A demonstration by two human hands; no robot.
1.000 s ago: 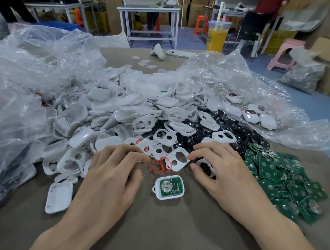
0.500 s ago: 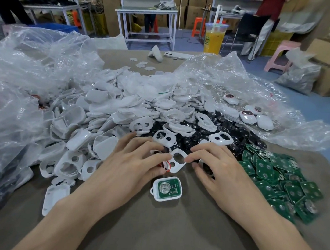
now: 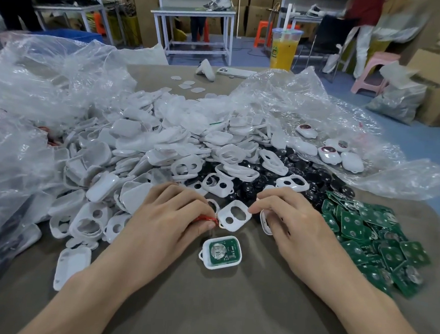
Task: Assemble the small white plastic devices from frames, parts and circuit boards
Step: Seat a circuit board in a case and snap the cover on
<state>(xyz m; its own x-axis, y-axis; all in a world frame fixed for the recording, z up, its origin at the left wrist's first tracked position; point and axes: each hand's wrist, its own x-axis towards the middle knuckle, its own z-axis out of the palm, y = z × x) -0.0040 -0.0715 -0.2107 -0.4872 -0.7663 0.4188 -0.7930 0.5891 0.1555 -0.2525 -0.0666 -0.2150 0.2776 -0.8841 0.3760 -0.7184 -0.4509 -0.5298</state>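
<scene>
Hands busy: red ring (image 3: 204, 219) pinched in left hand (image 3: 173, 216), white part (image 3: 265, 224) gripped in right hand (image 3: 298, 225).
White frame (image 3: 234, 215) is touched just beyond the board-fitted shell (image 3: 220, 251); ring should be seated flat before anything is pressed.

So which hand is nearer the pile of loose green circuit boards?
Right. The right hand lies just left of the pile; the left hand is farther left, beyond the two-hole frame.
</scene>
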